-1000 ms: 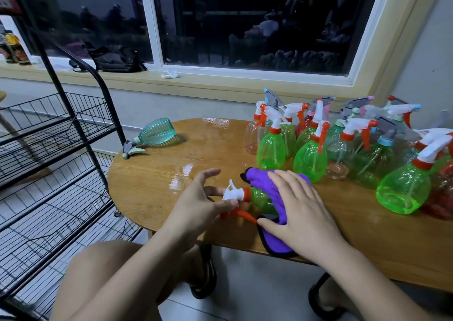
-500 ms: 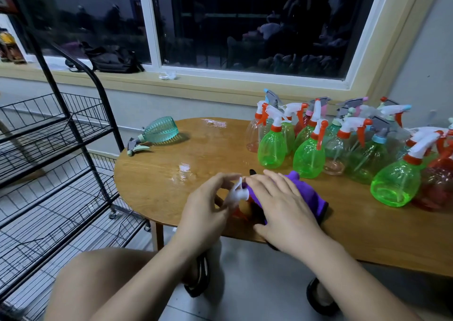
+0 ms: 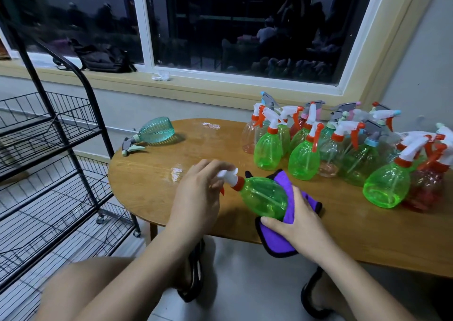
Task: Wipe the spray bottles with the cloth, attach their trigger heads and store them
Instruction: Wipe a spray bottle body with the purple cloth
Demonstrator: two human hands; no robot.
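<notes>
Bottle lies on its side between my hands, at the near edge of the table. Left hand grips its trigger head, already on the neck. Right hand clasps the cloth round the base. Wipe under way. Other bottles beyond my right hand: heads on, wiped or not I cannot tell. Storing on the rack, left of my left hand, seems not yet begun.

Both hands hold a green bottle in purple cloth.
</notes>
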